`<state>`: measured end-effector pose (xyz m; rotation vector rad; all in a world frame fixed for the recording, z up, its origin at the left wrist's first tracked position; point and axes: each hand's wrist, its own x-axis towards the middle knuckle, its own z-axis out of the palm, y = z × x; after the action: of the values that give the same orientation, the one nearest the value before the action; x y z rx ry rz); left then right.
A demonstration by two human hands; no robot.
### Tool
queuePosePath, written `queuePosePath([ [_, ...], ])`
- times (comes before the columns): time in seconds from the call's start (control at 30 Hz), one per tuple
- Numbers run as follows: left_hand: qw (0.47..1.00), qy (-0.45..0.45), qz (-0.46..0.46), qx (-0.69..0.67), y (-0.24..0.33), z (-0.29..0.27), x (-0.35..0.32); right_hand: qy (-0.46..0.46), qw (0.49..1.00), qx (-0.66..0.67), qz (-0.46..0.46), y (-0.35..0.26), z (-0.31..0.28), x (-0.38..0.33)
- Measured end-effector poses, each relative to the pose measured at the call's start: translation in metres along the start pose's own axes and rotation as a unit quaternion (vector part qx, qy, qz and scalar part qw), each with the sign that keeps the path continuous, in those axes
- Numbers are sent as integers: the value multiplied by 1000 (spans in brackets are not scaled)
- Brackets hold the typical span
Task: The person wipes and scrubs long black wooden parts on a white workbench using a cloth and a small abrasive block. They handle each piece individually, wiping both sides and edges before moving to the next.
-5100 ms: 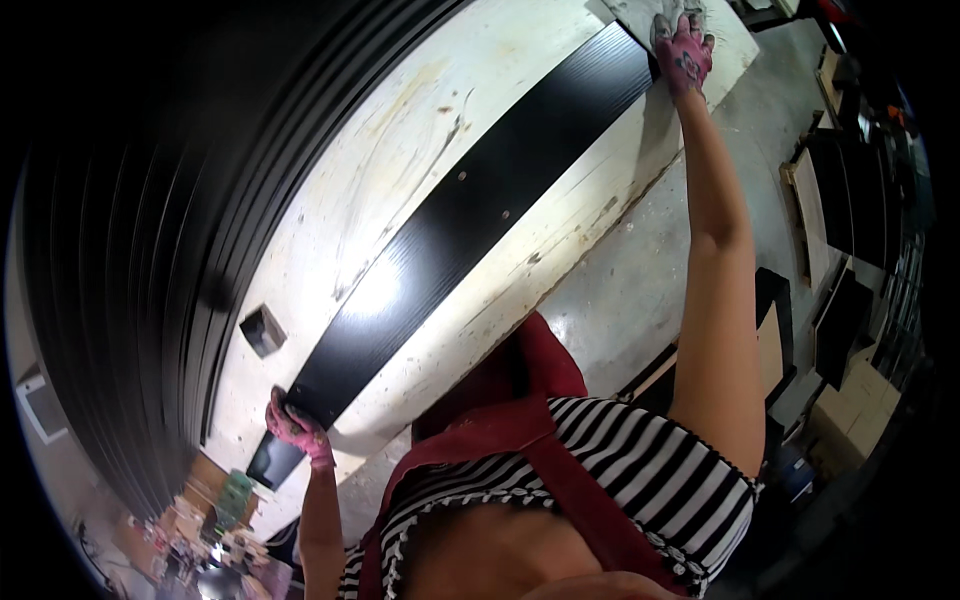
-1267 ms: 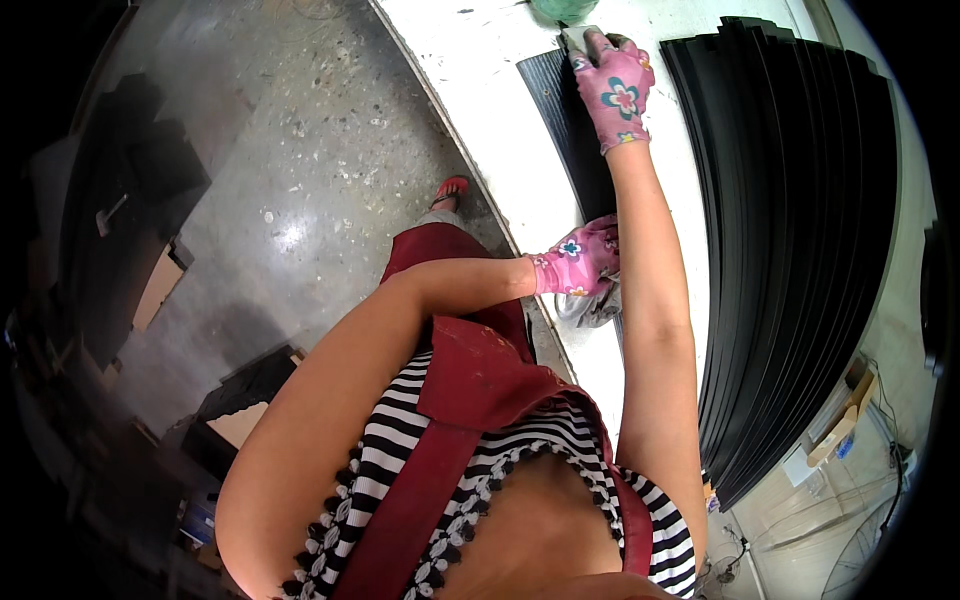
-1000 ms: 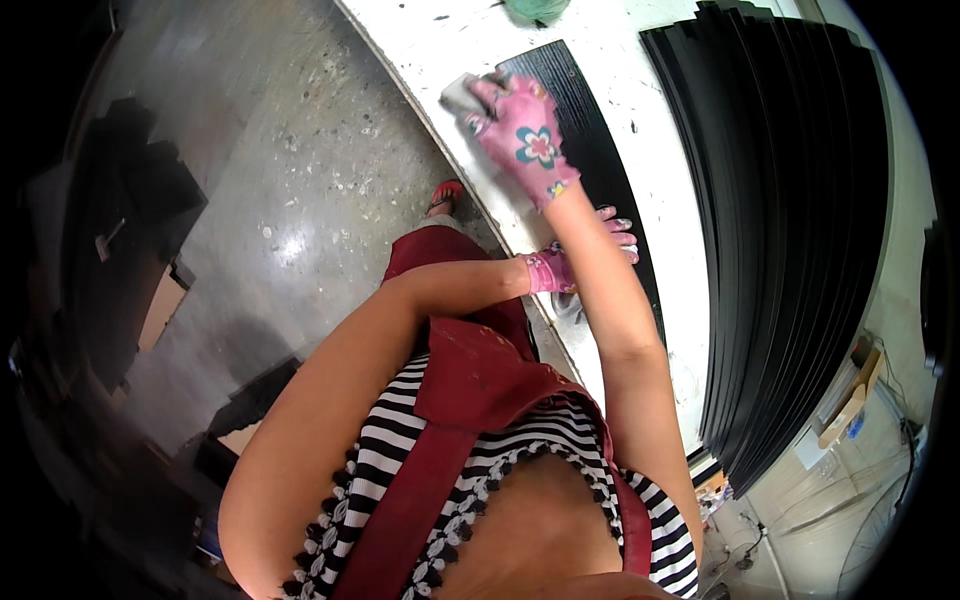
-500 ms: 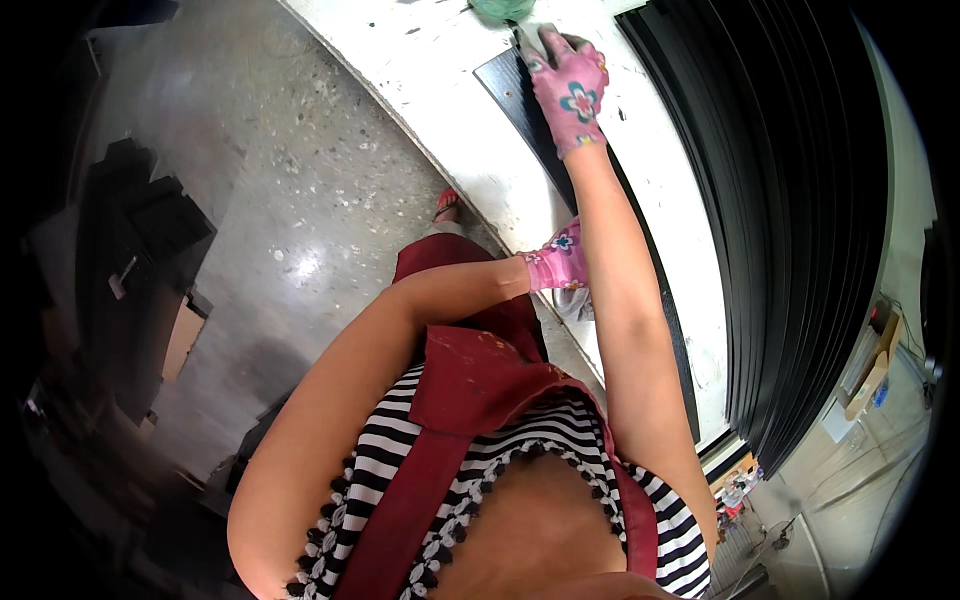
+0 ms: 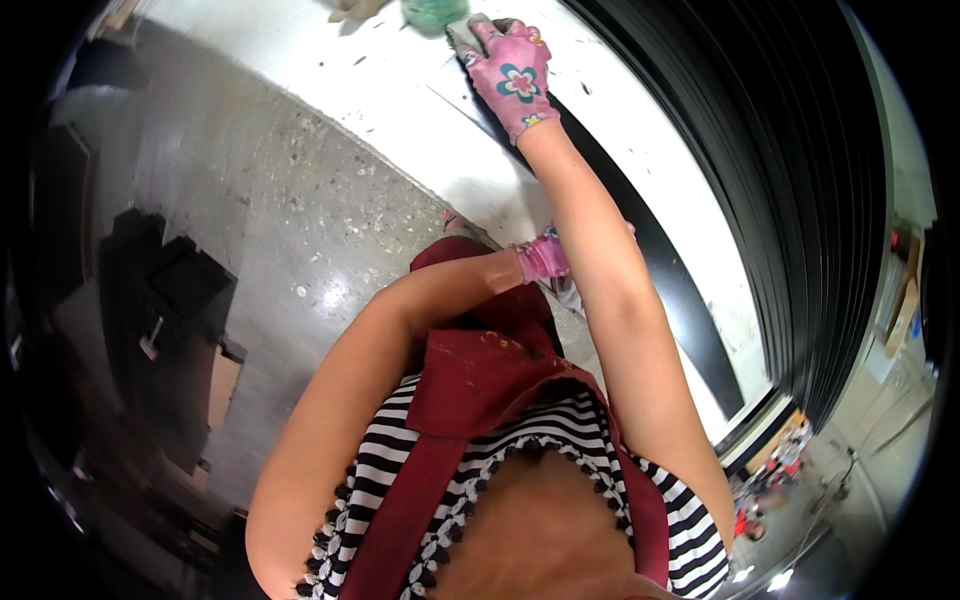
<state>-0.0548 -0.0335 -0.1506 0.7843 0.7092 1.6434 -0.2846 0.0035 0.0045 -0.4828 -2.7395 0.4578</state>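
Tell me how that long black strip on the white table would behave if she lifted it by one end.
The long black strip is thin, narrow and runs most of the white table, so it would probably sag or whip if lifted by one end. Lying flat, it looks unlikely to roll. Its smooth face may slide easily under the right hand pressing a small pad.

The right hand [image 5: 510, 75] wears a pink glove with a flower print. The bench [image 5: 400, 90] is white. The strip [image 5: 680, 300] on it is black.

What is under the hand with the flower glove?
Under the right hand a grey block peeks out, pressed on the black strip on the white table. The glove covers the rest.
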Motion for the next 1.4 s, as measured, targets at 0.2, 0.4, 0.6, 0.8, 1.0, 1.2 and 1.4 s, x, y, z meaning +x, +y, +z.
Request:
queuePosePath([
  [0.2,996,-13,-81,-18,51,3,-2,-12,998,-5,68,53,-51,-92],
  [0.4,768,-131,219,588,68,-9,0,6,999,-16,52,37,-38,-80],
  [0.6,751,-184,180,608,111,-1,-1,-19,995,-59,74,19,-20,-45],
  [0.8,931,-56,-35,359,120,-6,-14,45,978,-44,200,84,-88,-175],
  [1.0,829,-211,96,509,122,13,10,-9,951,-75,301,123,-123,-232],
  [1.2,714,-458,120,515,72,-7,20,38,976,-94,193,80,-62,-144],
  [1.4,788,-329,71,515,113,19,18,114,957,-89,251,145,-118,-257],
])
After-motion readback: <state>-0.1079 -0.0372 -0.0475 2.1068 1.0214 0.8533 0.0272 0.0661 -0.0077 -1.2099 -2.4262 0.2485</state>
